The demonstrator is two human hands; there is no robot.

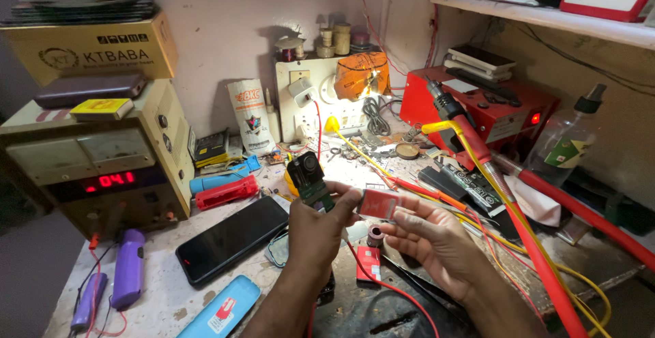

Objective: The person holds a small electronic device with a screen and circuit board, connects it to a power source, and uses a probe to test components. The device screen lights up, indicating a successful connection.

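Note:
My left hand (319,229) is raised over the workbench, its fingers closed on a small dark green circuit part with a round black lens-like end (308,178). My right hand (437,239) is beside it, thumb and fingers pinching a small flat red piece (377,203). The two items are held close together, almost touching. Below the hands lie a small red card (369,263), a little spool (374,234) and a thin red wire (396,290).
A black phone (230,239) lies face up to the left. A power supply with a red digital display (102,167), a purple tool (127,268), a red station (488,109), a hot-air handle with red hose (477,150), a plastic bottle (566,140) and a switchboard (307,99) surround the bench.

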